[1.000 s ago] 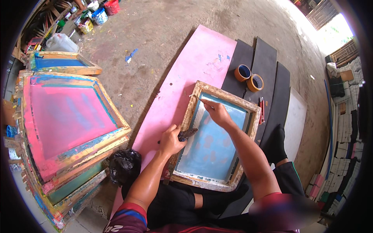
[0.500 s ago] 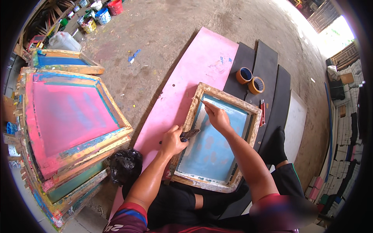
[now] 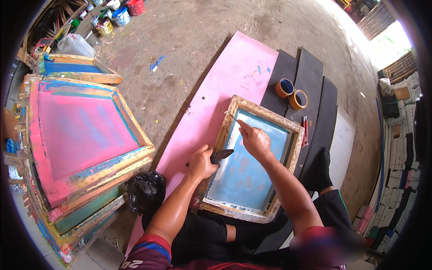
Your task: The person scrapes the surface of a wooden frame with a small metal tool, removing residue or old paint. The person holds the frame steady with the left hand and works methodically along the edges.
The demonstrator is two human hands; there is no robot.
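Observation:
A wooden screen-printing frame with pale blue mesh lies tilted in front of me. At its left side my left hand is closed round a dark, flat-ended tool, whose tip reaches over the mesh; its exact kind I cannot make out. My right hand is over the upper part of the mesh, fingers pinched on a thin dark stick-like tool. The tool's tip points to the inner edge of the frame's left bar, near the upper left corner.
Under the frame lie a pink board and black boards. Two tape rolls and a red cutter rest to the right. Stacked screens and a black plastic bag are at left, paint buckets beyond.
My right hand has shifted slightly right and down, its thin tool moving with it. The dark tool in my left hand has turned slightly.

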